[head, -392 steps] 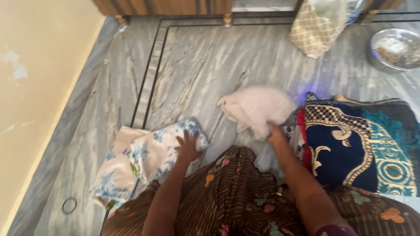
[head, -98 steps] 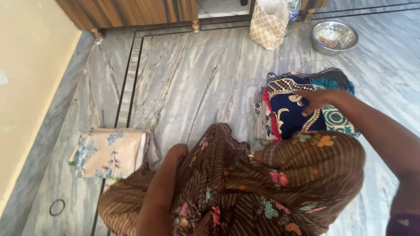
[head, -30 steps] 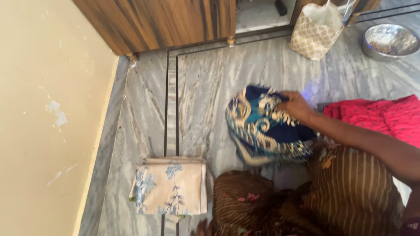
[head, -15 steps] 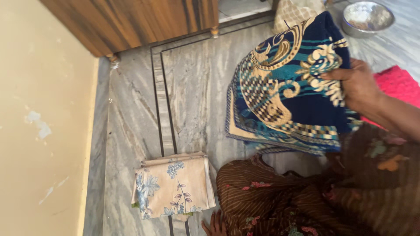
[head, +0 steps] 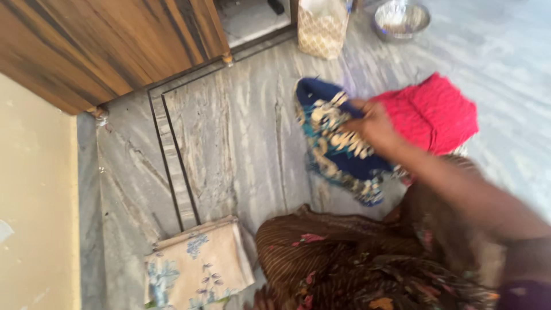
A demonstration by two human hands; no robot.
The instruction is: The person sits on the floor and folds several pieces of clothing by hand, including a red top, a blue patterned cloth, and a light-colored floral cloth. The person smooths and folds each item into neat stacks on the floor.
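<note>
Right of centre, her right hand (head: 374,126) is clamping its fingers on the bunched blue patterned blanket (head: 338,143); its trailing edge may be snagging the red cloth (head: 430,112) alongside.

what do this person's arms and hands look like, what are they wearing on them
Only the right arm shows clearly. The right hand is bare, with no glove, and motion blur hides any ring. The forearm is bare to near the elbow, where a dark purple sleeve begins at the picture's lower right corner. The left hand is all but out of view.

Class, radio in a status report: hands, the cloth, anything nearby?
Right hand grips blue patterned cloth, bunched on the floor. Left hand out of view. Red cloth beside it; folded floral cloth lies apart.
</note>
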